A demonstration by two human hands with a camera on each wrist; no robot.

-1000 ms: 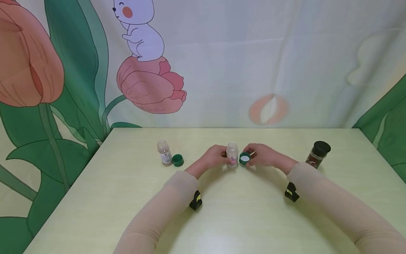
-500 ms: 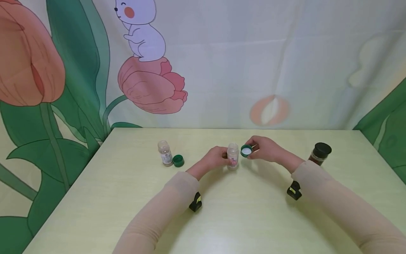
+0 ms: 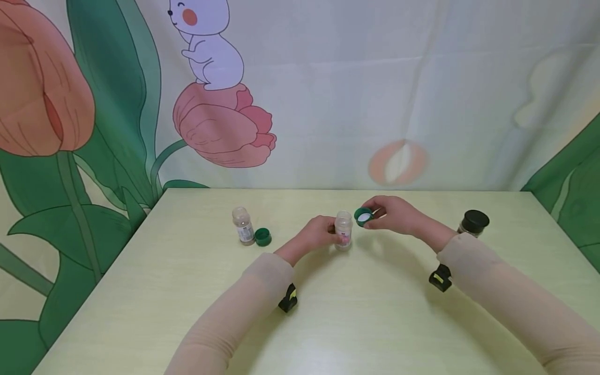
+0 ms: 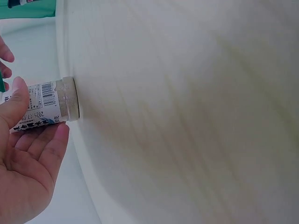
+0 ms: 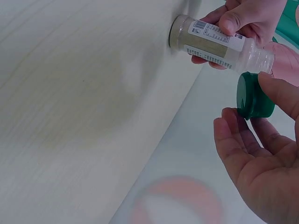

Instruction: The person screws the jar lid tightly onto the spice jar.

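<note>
Fingers and thumb of my left hand [image 3: 319, 232] grip a clear spice jar [image 3: 344, 230] that stands upright on the table without its lid. In the right wrist view the jar [image 5: 212, 43] shows a white label and powder inside. My right hand [image 3: 392, 214] pinches a green lid [image 3: 363, 216] beside the jar's mouth, apart from it, with the pale inner side tilted toward the head camera. The right wrist view shows the lid [image 5: 255, 95] between thumb and fingers. From the left wrist, the thumb presses the label of the jar [image 4: 42, 103].
Left of my hands stands another uncapped spice jar [image 3: 244, 226], with a green lid [image 3: 263, 237] on the table [image 3: 347, 312] next to it. A black-capped jar [image 3: 474, 223] stands at the right, partly hidden by my right sleeve. A printed curtain [image 3: 328, 104] hangs behind the table.
My right hand has lifted the green lid from beside the jar's body to near the height of its mouth. The left hand and jar have hardly moved.
</note>
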